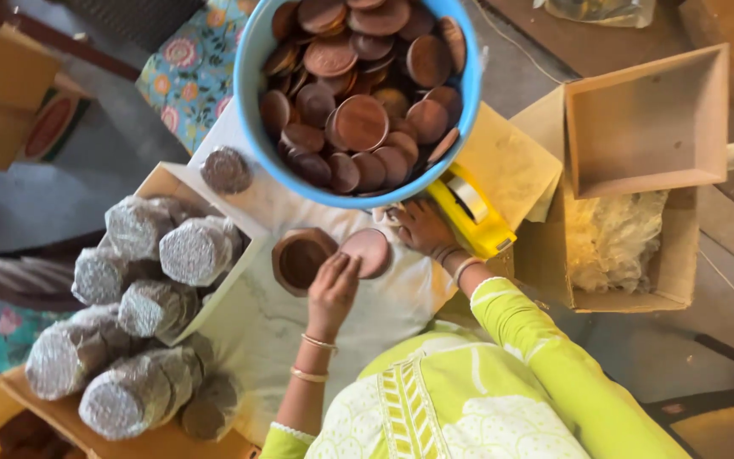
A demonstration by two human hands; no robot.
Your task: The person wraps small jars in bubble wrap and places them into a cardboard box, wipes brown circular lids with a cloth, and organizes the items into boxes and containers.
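My left hand [331,291] reaches forward and its fingertips press on the near edge of a flat round brown disc [369,249] lying on the white cloth [256,323]. Just left of the disc stands a brown cup-shaped holder [301,259] with faceted sides. My right hand [422,229] rests to the right of the disc, under the rim of a big blue bowl [252,76]. Its fingers are bent and the tips are partly hidden. The bowl is heaped with several brown discs [360,121]. My sleeves are lime green, and bangles sit on both wrists.
A yellow tape dispenser [469,208] lies by my right wrist. Wrapped stacks of discs [197,249] fill a cardboard box on the left, with more in front. At right are a cardboard box with pale wrapping [618,242] and a wooden tray [647,127].
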